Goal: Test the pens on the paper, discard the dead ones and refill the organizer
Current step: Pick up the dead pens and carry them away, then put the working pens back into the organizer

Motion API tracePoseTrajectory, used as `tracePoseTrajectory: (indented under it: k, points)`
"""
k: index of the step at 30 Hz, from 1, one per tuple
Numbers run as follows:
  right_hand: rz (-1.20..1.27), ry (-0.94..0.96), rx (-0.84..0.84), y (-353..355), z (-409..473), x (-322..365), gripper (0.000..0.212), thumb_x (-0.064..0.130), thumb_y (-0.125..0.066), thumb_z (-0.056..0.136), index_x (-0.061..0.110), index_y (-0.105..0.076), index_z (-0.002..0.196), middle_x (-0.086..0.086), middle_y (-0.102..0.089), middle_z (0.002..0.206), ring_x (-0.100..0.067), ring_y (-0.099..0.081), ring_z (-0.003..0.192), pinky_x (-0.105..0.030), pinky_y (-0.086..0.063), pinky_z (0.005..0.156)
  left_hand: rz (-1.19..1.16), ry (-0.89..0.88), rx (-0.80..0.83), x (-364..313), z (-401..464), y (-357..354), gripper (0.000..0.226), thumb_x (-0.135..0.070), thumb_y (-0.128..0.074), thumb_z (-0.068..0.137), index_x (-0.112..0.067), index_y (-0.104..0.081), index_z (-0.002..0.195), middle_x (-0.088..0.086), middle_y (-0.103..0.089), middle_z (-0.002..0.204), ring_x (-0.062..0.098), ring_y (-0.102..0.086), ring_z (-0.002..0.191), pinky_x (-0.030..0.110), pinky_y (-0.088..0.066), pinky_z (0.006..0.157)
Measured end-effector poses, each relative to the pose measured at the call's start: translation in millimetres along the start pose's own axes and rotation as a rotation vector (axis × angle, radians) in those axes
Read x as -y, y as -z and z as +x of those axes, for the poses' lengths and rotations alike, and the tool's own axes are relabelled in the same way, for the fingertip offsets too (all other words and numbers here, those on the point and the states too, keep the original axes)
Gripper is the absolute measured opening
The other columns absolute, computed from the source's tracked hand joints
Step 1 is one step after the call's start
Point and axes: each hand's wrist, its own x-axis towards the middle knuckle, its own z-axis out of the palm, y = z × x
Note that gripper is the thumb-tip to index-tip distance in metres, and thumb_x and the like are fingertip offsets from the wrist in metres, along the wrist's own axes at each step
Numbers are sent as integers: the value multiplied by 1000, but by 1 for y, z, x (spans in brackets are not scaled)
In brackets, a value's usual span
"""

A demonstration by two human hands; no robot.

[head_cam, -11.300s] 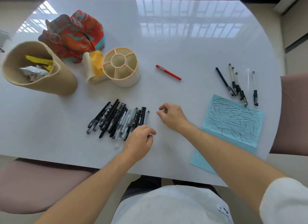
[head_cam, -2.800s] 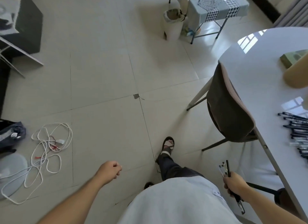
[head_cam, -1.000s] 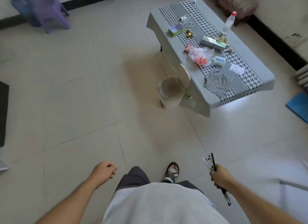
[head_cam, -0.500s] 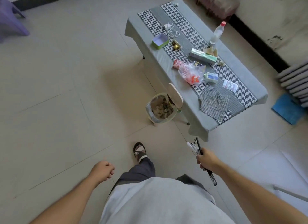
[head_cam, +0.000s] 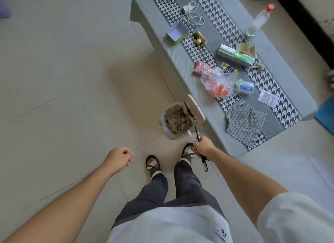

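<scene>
My right hand [head_cam: 204,146] grips a small bundle of pens [head_cam: 194,135], black and clear ones, their tips pointing up toward the near rim of a waste bin [head_cam: 163,123]. The bin stands on the floor with its white lid [head_cam: 196,108] tipped open and brownish rubbish inside. The pens' lower ends stick out below my fist. My left hand [head_cam: 119,157] hangs over the floor to the left, fingers curled, holding nothing. The paper, the organizer and the other pens are out of view.
A low table [head_cam: 180,60] with a grey and houndstooth cloth stands right behind the bin, carrying a bottle [head_cam: 258,20], a green box [head_cam: 177,33], packets and a plastic bag. My sandalled feet [head_cam: 152,164] stand just before the bin. Tiled floor spreads to the left.
I have walked up to the waste bin, which now lies right in front of my feet. My right hand with the pens has come close to the bin's rim.
</scene>
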Motion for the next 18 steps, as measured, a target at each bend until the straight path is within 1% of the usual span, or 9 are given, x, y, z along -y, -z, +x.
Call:
tracePoseTrajectory:
  k: [3, 6, 7, 8, 9, 11, 13, 15, 18]
  points:
    - [-1, -33, 7, 3, 40, 20, 19, 10, -44, 99, 0, -51, 113, -21, -65, 85, -30, -60, 66, -43, -55, 64, -7, 36, -19, -13, -5, -9, 16, -22, -61, 92, -17, -71, 80, -1, -74, 75, 14, -66, 64, 28, -52, 67]
    - [-54, -38, 12, 6, 75, 36, 17, 12, -52, 98, 3, -52, 112, -14, -65, 94, -23, -63, 72, -32, -54, 61, -2, 77, -11, -19, -7, -20, 16, -20, -61, 92, -18, -72, 81, -2, -74, 75, 16, -68, 67, 26, -50, 65]
    - [-55, -30, 30, 5, 86, 41, 23, 17, -56, 98, 4, -53, 116, -14, -65, 103, -23, -64, 81, -35, -57, 67, -5, 96, -12, -19, -6, -23, 15, -20, -61, 92, -16, -72, 81, -1, -74, 75, 15, -67, 66, 25, -50, 63]
    - [-47, -21, 46, 4, 95, 44, 33, 21, -59, 98, 4, -52, 125, -15, -63, 115, -27, -65, 94, -39, -59, 79, -12, 112, -15, -18, -6, -26, 15, -19, -62, 92, -15, -71, 81, 1, -74, 76, 14, -66, 65, 24, -49, 63]
    - [-50, -14, 52, 3, 102, 47, 43, 24, -60, 98, 4, -49, 134, -15, -61, 125, -30, -64, 107, -42, -58, 90, -18, 126, -21, -17, -6, -29, 15, -18, -62, 92, -14, -71, 81, 2, -73, 76, 13, -64, 63, 24, -49, 62]
    - [-80, 6, 62, 4, 111, 48, 53, 23, -58, 97, 4, -45, 145, -16, -57, 135, -33, -59, 120, -40, -52, 100, -16, 158, -26, -16, -5, -34, 15, -17, -62, 92, -13, -71, 82, 3, -73, 77, 14, -64, 64, 25, -49, 63]
    - [-112, 24, 80, 6, 111, 44, 44, 19, -56, 96, 5, -53, 138, -15, -60, 131, -32, -60, 117, -36, -51, 97, -2, 178, -18, -17, -5, -36, 15, -17, -61, 92, -13, -71, 82, 3, -73, 77, 15, -65, 65, 25, -49, 63]
    - [-131, 33, 98, 10, 103, 34, 26, 17, -54, 97, 6, -64, 118, -12, -65, 117, -30, -63, 107, -36, -52, 91, 20, 182, -6, -17, -5, -37, 14, -16, -62, 91, -12, -71, 81, 4, -73, 76, 13, -63, 62, 24, -48, 61]
    - [-108, -1, 117, 21, 81, 8, 26, 12, -50, 96, 3, -68, 112, -13, -69, 105, -31, -68, 101, -42, -58, 90, 76, 162, 16, -23, -3, -35, 15, -15, -61, 91, -12, -71, 80, 3, -73, 74, 11, -62, 58, 20, -47, 56]
